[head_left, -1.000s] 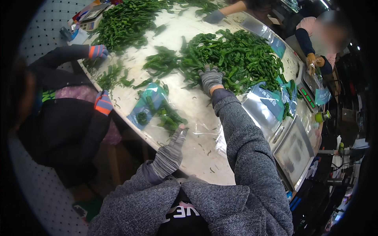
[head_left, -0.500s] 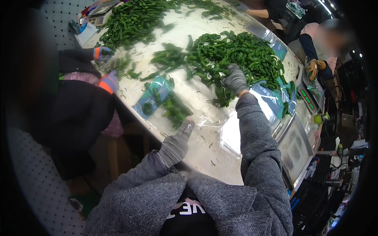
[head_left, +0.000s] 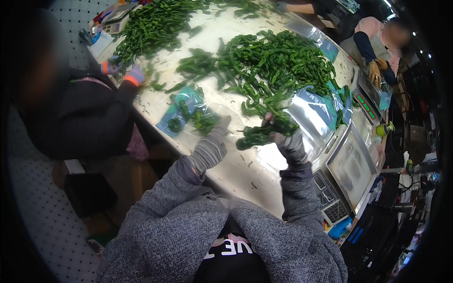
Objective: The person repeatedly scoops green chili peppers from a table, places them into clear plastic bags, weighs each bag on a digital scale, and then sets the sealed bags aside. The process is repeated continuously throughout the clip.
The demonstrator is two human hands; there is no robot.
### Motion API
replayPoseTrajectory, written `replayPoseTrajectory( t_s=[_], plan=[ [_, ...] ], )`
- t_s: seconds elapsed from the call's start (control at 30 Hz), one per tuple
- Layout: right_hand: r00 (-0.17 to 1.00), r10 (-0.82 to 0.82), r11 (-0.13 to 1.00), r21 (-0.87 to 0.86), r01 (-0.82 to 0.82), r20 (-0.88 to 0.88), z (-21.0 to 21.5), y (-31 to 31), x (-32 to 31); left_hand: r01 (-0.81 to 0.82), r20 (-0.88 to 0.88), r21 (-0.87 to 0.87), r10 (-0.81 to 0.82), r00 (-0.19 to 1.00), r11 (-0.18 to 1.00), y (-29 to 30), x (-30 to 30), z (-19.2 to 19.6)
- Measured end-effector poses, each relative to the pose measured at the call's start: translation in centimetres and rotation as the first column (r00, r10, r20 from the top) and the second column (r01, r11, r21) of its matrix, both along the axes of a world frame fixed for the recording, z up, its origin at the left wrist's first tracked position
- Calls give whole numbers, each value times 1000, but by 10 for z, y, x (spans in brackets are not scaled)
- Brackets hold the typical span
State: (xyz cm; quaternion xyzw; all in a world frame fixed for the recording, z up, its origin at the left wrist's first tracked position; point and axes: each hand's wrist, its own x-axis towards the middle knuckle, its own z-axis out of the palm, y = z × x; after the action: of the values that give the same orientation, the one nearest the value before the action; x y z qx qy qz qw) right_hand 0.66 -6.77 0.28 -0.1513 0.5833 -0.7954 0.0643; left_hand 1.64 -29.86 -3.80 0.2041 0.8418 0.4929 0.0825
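Right hand (head_left: 289,144) is curled around a bunch of green peppers (head_left: 255,137), between the pepper heap (head_left: 283,61) and the part-filled teal bag (head_left: 189,98) on the worktop (head_left: 264,188). Clear film is touched by the left hand (head_left: 207,147); whether it is pinched cannot be told. The pods are best cupped gently and aligned, the film lifted clear.

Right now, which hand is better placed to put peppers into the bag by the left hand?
Probably the right hand: it holds peppers near the bag. The left hand is at the bag's edge, with no visible peppers in it.
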Motion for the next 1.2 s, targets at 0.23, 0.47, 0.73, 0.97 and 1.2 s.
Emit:
replayPoseTrajectory(
  t_s=[0.23, 0.47, 0.73, 0.97, 1.2],
  plan=[
    [967, -233, 958, -195, 210, -106, -37, -92, 4, -227, 372, 344, 89, 924, 911, -12, -22, 11],
    [861, 454, 527, -848, -53, 228, -11, -94, 1, -38, -155, -17, 35, 987, 999, -39, -32, 47],
    [970, 235, 862, -473, -182, 55, -62, -115, -43, 21, 182, 543, -142, 973, 839, -34, -35, 49],
    [869, 350, 765, 642, -51, -349, -1, -116, -91, -143, 149, 390, 91, 985, 910, -44, -37, 90],
    [808, 564, 531, 824, -195, -172, 53, -114, -76, -281, 168, 440, 230, 959, 853, -61, -48, 67]
  ],
)
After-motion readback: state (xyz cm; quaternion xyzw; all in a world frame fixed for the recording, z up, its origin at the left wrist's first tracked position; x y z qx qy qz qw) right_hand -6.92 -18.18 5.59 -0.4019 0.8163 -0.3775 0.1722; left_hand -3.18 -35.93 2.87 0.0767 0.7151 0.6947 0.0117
